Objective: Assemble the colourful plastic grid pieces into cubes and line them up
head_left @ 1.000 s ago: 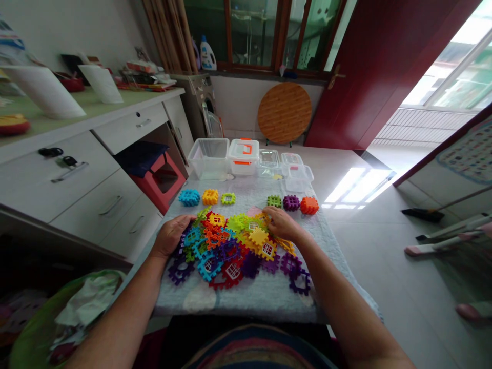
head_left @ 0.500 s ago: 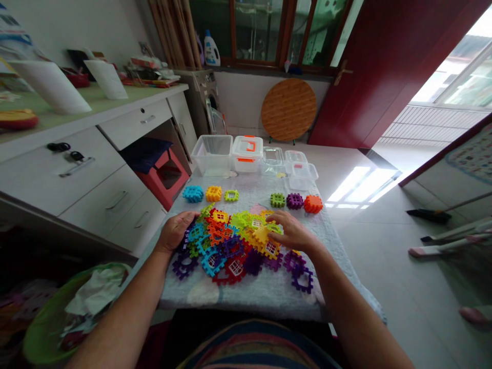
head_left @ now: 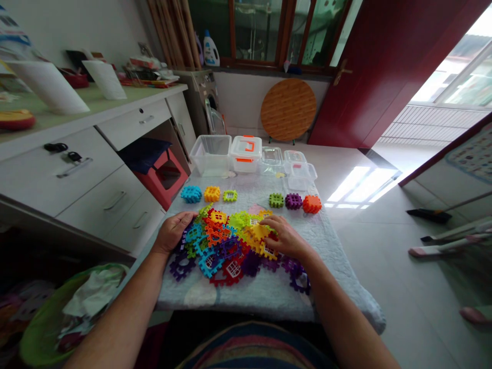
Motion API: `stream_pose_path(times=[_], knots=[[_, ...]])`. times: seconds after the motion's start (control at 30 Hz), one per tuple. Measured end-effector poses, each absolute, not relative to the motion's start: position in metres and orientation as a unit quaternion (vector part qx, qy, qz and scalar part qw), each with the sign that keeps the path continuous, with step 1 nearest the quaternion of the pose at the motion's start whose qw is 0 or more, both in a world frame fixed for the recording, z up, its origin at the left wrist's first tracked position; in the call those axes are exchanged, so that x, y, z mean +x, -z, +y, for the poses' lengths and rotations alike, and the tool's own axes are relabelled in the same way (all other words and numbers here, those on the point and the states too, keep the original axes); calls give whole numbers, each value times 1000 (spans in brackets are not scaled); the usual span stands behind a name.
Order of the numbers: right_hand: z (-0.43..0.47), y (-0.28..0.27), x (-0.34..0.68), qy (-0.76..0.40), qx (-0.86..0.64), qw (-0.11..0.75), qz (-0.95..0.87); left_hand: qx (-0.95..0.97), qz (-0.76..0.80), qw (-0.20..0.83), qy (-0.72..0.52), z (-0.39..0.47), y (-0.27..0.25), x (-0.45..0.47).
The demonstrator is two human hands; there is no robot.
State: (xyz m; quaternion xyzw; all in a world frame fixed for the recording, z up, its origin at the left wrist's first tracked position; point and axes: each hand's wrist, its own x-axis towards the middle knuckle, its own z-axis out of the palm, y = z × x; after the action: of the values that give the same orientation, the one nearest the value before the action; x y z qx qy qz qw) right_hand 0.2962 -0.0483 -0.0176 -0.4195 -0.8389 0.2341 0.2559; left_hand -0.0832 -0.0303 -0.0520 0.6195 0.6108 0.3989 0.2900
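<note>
A loose heap of coloured plastic interlocking blocks point(head_left: 219, 234) with toothed edges lies on the cloth-covered table. My left hand point(head_left: 173, 233) rests at the heap's left edge with curled fingers, beside purple and blue pieces; whatever is inside its grip is hidden. On the right side, my right hand point(head_left: 287, 237) lies over the yellow blocks point(head_left: 258, 233), its thumb and fingers apart and touching them. Purple blocks point(head_left: 300, 279) lie under and beside the right wrist. Behind the heap stand small stacks of blue point(head_left: 191, 193), yellow-orange point(head_left: 212, 193), purple point(head_left: 293, 201) and orange blocks point(head_left: 312, 204).
Along the table's far edge stand an open clear bin point(head_left: 211, 156), a lidded clear box point(head_left: 246, 154) with orange clips and smaller clear containers point(head_left: 300, 169). Lime point(head_left: 230, 196) and green blocks point(head_left: 275, 200) sit in the back row. A red stool point(head_left: 165, 171) stands left.
My right hand has shifted left and further over the yellow blocks, its forearm now covering part of the purple pieces. My left hand stays at the heap's left edge.
</note>
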Motion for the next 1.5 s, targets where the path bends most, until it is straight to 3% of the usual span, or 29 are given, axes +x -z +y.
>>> stream_pose_path(times=[0.47,0.73,1.0,1.23,1.37,1.5], knots=[[-41,30,316,-222,-481,357,-770,592,593,273,-473,-30,50,-82],[-35,44,337,-133,-581,325,-734,605,602,291,-433,-29,54,-87],[-38,42,333,-187,-536,251,-784,611,610,289,-414,-28,55,-87],[-39,36,336,-69,-639,287,-711,617,617,283,-398,-29,52,-85],[-37,20,310,-134,-522,293,-790,613,623,277,-399,-32,45,-81],[-28,7,276,-164,-456,196,-852,611,628,273,-397,-34,37,-75]])
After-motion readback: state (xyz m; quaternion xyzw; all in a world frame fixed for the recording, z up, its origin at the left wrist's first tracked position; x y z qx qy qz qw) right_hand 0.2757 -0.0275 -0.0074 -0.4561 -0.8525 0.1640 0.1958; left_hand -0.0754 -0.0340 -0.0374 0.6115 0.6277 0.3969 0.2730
